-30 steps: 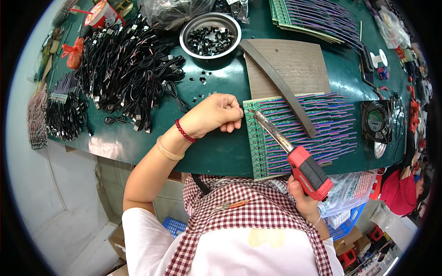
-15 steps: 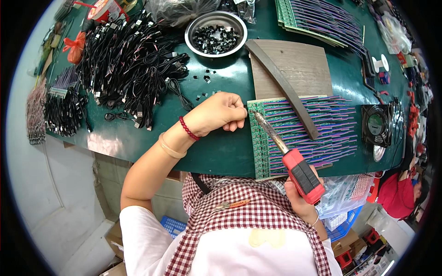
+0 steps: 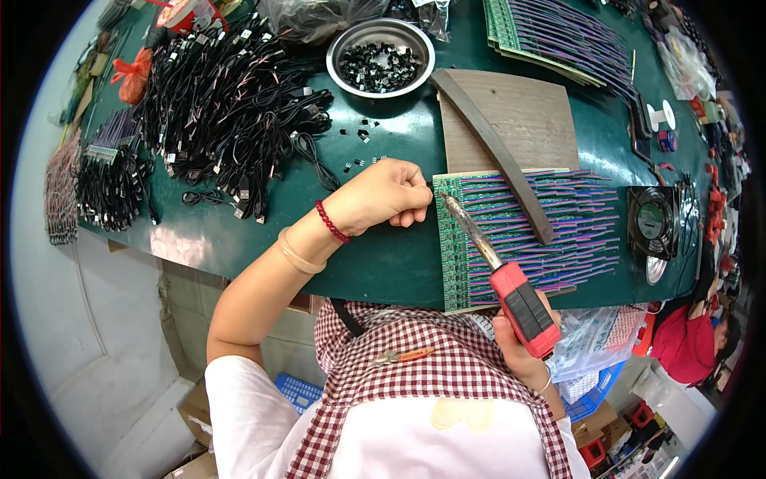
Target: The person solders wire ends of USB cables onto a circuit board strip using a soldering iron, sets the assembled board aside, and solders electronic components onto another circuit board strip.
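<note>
With fingers pinched together, my left hand (image 3: pixel 388 195) is at the upper left corner of a green circuit board panel (image 3: pixel 453 275). What the pinch holds, if anything, is too small or hidden to make out. My right hand (image 3: pixel 520 351) grips a soldering iron (image 3: pixel 523 307) by its red and black handle. The iron's metal tip is over the panel's left strip, close to my left fingertips; whether it touches cannot be seen. Rows of purple, blue and pink wires (image 3: pixel 578 231) run rightward from the strip. A dark curved bar (image 3: pixel 499 156) lies across them and a brown board (image 3: pixel 536 120).
A steel bowl (image 3: pixel 336 73) holds small black parts, with several loose ones (image 3: pixel 363 136) below it. Black cables (image 3: pixel 215 112) are heaped at the left. Another wired panel stack (image 3: pixel 550 36) sits at the far right, above a fan (image 3: pixel 653 219) and a white spool (image 3: pixel 661 116).
The whole view has shifted slightly, so the table things sit a little further right. Both hands and the soldering iron keep nearly the same pose by the panel's corner.
</note>
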`<act>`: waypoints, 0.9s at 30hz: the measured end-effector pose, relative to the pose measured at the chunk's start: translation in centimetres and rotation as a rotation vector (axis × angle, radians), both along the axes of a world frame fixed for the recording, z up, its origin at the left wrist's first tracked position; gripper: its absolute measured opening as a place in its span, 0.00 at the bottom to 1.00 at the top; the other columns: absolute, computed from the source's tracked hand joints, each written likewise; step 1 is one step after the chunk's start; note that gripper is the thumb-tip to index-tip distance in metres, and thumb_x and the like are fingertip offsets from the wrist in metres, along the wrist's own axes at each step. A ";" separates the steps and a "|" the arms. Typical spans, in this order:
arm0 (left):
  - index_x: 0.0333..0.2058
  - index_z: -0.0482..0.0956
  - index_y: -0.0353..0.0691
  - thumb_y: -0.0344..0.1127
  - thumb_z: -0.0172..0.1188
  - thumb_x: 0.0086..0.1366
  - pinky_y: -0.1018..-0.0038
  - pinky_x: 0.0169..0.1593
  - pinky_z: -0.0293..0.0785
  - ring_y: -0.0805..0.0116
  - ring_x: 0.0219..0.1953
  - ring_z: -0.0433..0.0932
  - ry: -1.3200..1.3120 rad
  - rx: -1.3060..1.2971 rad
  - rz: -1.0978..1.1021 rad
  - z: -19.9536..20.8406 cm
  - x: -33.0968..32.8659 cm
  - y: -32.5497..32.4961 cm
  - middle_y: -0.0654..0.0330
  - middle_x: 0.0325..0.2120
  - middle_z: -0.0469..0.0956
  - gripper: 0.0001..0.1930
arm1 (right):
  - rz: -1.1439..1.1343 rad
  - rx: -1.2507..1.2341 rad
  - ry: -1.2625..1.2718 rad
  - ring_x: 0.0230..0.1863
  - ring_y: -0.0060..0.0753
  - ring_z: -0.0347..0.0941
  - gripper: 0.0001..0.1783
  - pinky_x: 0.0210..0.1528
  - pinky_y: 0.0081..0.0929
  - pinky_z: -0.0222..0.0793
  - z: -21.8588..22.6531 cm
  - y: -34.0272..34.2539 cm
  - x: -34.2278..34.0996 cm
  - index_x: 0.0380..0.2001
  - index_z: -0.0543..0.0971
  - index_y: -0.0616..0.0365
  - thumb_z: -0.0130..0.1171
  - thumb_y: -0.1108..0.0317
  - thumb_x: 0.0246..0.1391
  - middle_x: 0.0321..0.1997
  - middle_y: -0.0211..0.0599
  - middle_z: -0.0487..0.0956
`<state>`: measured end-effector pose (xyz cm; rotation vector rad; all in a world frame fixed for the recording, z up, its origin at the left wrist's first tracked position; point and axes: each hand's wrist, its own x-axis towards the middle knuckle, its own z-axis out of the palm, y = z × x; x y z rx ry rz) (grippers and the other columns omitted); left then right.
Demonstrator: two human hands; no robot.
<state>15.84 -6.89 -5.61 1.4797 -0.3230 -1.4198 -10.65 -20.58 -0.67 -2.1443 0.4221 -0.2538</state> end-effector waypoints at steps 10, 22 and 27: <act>0.25 0.72 0.39 0.33 0.58 0.63 0.86 0.21 0.65 0.83 0.18 0.71 -0.007 0.017 0.003 0.1 -0.1 0.0 0.65 0.19 0.77 0.09 | -0.028 0.006 0.033 0.23 0.32 0.76 0.22 0.28 0.26 0.70 -1.3 0.0 -2.5 0.40 0.75 0.64 0.70 0.68 0.41 0.27 0.35 0.78; 0.30 0.74 0.34 0.33 0.60 0.62 0.83 0.20 0.67 0.80 0.17 0.73 -0.338 0.081 -0.047 3.4 -0.3 0.5 0.62 0.19 0.78 0.08 | -0.200 0.289 0.054 0.28 0.31 0.75 0.12 0.31 0.26 0.70 -2.0 -0.4 -3.9 0.33 0.78 0.60 0.66 0.66 0.46 0.31 0.37 0.77; 0.34 0.72 0.38 0.33 0.64 0.56 0.65 0.33 0.73 0.56 0.30 0.76 -1.491 0.284 0.050 1.4 -2.1 1.4 0.57 0.27 0.73 0.11 | -0.157 0.415 -0.058 0.23 0.22 0.64 0.24 0.29 0.24 0.66 -1.7 -0.4 -3.5 0.55 0.65 0.67 0.53 0.64 0.61 0.23 0.33 0.70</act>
